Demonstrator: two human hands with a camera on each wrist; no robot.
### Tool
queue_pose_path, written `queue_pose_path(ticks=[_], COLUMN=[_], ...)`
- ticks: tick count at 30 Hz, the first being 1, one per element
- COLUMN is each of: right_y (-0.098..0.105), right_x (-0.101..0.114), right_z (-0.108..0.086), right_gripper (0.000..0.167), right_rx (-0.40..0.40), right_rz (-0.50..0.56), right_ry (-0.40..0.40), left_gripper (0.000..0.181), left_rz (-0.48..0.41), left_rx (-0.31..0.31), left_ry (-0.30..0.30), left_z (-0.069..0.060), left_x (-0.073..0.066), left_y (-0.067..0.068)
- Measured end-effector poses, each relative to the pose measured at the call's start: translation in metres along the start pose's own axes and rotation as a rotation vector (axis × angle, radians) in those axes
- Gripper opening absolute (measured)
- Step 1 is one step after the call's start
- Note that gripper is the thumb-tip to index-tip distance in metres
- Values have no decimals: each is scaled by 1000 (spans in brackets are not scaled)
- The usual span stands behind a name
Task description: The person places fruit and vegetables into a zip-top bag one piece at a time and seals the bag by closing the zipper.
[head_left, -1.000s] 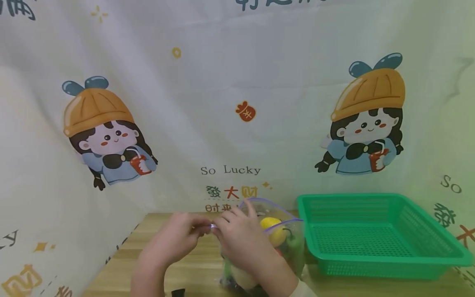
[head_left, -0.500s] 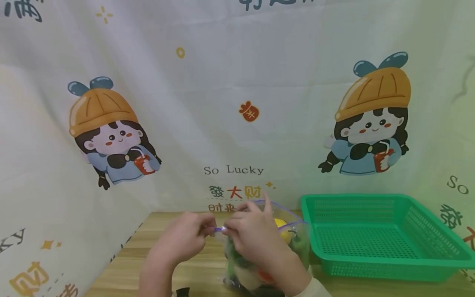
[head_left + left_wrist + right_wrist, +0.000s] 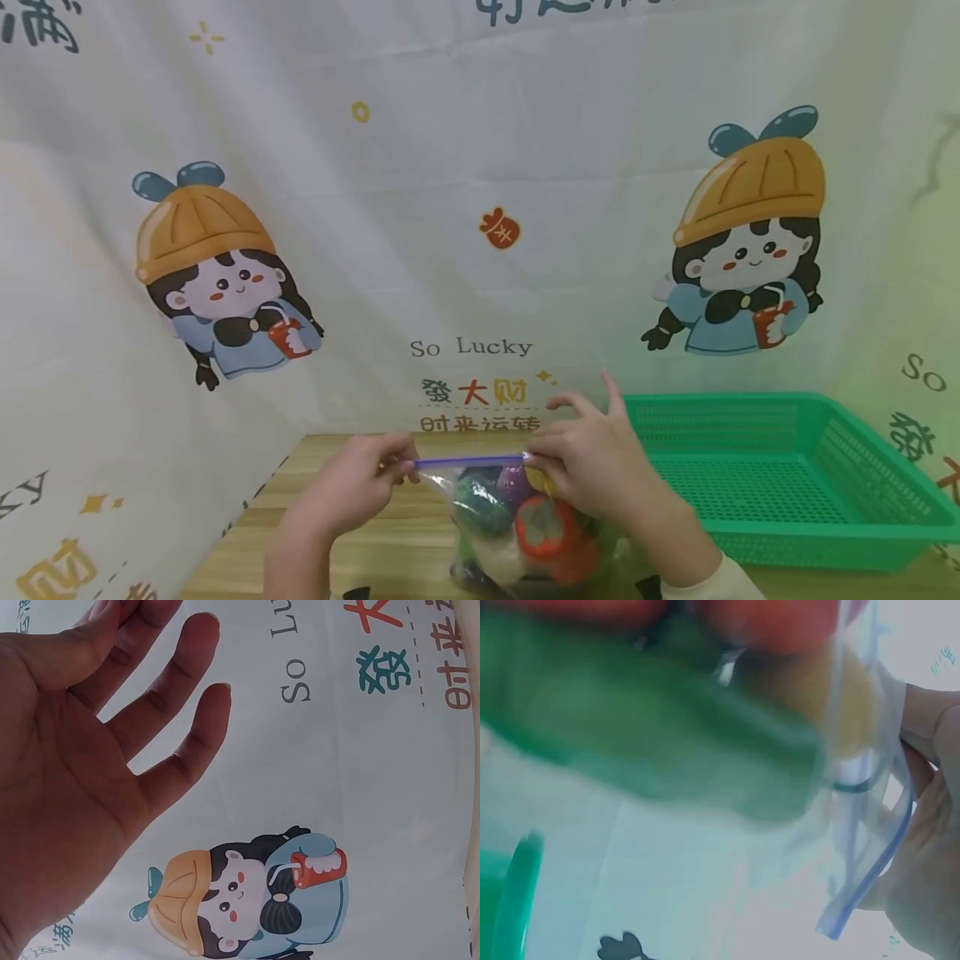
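A clear zip bag [image 3: 442, 482] stands on the table, filled with vegetable- and fruit-like pieces. Through its film show a dark green round piece [image 3: 482, 504], a purple one [image 3: 513, 483] and a red-rimmed one [image 3: 544, 528]. My left hand [image 3: 358, 483] pinches the left end of the purple zip strip [image 3: 468, 461]. At the small white slider [image 3: 527, 457], my right hand [image 3: 600, 462] pinches with thumb and finger, other fingers raised. The left wrist view shows the left hand's palm [image 3: 82, 765], its fingertips partly cut off. A blurred green piece [image 3: 652, 727] fills the right wrist view.
A green plastic basket [image 3: 795, 527] stands right of the bag, behind my right forearm. Under everything lies a wooden table [image 3: 300, 479]. Behind it hangs a printed cloth [image 3: 420, 250] with cartoon figures. Small dark pieces [image 3: 357, 593] show at the bottom edge.
My right hand has moved right along the zip strip with the slider. The strip left of it now lies straight and pressed together. My left hand has stayed at its end.
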State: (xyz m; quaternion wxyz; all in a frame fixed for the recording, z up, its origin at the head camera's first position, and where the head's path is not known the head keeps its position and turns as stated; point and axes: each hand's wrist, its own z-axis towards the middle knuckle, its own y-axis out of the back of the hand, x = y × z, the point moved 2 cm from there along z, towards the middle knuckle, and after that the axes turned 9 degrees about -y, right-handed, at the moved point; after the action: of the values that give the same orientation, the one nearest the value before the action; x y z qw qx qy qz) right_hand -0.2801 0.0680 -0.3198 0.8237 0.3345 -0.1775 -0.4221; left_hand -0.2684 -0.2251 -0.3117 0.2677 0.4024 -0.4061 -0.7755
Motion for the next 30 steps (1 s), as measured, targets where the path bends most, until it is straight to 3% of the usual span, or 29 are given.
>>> queue_pose_path(ticks=[4, 9, 23, 30], right_y=[1, 2, 14, 18], right_x=[-9, -18, -26, -36], right_z=[-4, -5, -13, -18], right_gripper=[6, 7, 5, 8], right_rx=[-80, -138, -198, -170], right_rz=[-41, -35, -44, -3], right_ry=[84, 106, 188, 178], left_gripper=[25, 25, 25, 25], left_rz=[7, -5, -26, -22], left_rx=[0, 13, 20, 21], left_ry=[-23, -32, -47, -35], left_z=[1, 3, 1, -3], left_x=[-2, -4, -5, -3], left_y=[0, -1, -3, -2])
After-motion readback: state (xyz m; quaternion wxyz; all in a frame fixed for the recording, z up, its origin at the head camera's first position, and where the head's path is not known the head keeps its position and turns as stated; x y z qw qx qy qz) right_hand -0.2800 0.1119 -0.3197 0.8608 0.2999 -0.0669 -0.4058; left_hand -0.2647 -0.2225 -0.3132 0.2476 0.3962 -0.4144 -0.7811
